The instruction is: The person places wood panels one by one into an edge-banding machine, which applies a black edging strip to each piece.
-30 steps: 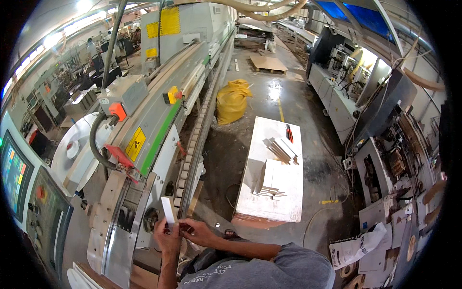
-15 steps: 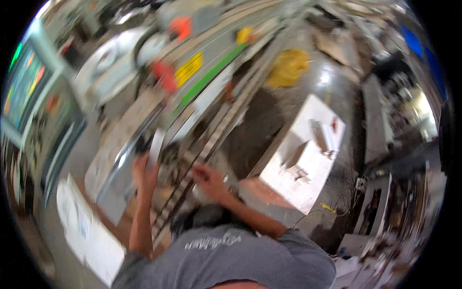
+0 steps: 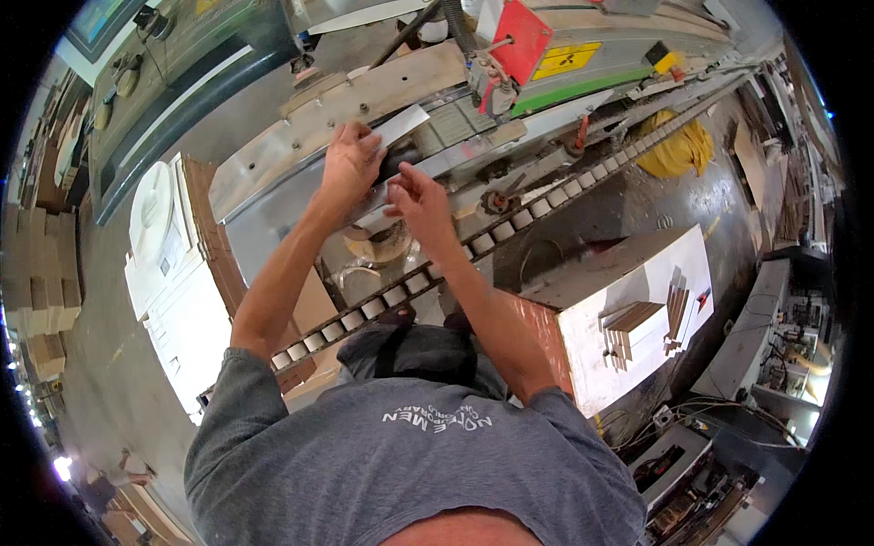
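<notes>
My left hand (image 3: 350, 164) grips the near end of a thin white strip (image 3: 401, 124) and holds it against the metal bed of a long machine (image 3: 300, 173). My right hand (image 3: 421, 202) is just to the right and below, fingers bent and touching the strip's lower edge near a beige roll (image 3: 378, 247). Whether the right hand grips anything is unclear. A row of white rollers (image 3: 401, 293) runs under my forearms.
A white-topped stack (image 3: 628, 282) with small wooden pieces (image 3: 637, 329) stands to my right. A yellow bag (image 3: 678, 146) lies on the floor beyond. White panels (image 3: 177, 300) lean on the left. A red guard (image 3: 521, 38) sits on the machine.
The view has tilted sharply down and leftward. Both hands have gone from holding the strip upright in the air to pressing it against the machine bed.
</notes>
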Tool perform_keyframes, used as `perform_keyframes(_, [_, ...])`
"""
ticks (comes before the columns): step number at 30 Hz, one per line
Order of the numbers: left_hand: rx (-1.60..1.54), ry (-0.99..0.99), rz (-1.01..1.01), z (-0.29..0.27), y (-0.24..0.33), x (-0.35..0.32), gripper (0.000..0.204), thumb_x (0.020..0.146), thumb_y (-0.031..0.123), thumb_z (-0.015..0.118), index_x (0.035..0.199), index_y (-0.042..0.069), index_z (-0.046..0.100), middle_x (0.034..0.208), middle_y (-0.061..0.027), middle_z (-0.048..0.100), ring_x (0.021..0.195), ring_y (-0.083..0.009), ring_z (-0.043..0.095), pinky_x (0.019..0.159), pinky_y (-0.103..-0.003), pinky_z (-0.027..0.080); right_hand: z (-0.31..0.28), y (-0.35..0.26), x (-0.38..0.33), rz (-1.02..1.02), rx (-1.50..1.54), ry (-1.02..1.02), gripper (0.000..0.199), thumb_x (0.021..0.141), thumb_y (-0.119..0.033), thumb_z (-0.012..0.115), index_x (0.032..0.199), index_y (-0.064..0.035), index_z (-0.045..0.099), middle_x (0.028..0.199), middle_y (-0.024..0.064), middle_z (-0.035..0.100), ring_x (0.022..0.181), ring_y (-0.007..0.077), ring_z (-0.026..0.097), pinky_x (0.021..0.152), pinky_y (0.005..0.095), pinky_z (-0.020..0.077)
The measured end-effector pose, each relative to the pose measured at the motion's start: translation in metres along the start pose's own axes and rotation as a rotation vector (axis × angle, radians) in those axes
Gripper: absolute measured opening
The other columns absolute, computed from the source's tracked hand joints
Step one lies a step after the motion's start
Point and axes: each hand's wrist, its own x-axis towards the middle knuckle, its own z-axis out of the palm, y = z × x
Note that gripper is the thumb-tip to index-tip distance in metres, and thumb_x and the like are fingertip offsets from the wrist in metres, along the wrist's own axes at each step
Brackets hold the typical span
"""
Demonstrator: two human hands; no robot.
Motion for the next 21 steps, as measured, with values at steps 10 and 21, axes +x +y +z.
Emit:
perform_keyframes(10, [0.225,0.001,-0.030,0.009,-0.006,0.012,0.017,0.079,0.023,0.075,0.092,0.012,0.075,0.088,-0.0062,0.065,0.088,-0.0307,0.057,0.075,-0.044,0.050,0.007,0.001,0.060,-0.061,-0.102,0.020,0.018,0.099,-0.011,0.052,0.107,0.0051,0.054,0.081,0.0050,0.059,0.057,0.0108,0.057,0.045,0.0245,0.0450])
perform_keyframes(21, [0.075,0.093,-0.066,-0.005,-0.019,-0.014,0.017,0.082,0.018,0.074,0.095,0.007,0.074,0.086,-0.0107,0.068,0.085,-0.0322,0.062,0.076,-0.043,0.051,0.020,-0.001,0.066,-0.065,-0.160,0.135,0.016,0.097,-0.013,0.052,0.094,0.0017,0.058,0.065,0.0035,0.058,0.048,0.0086,0.051,0.042,0.0239,0.0402])
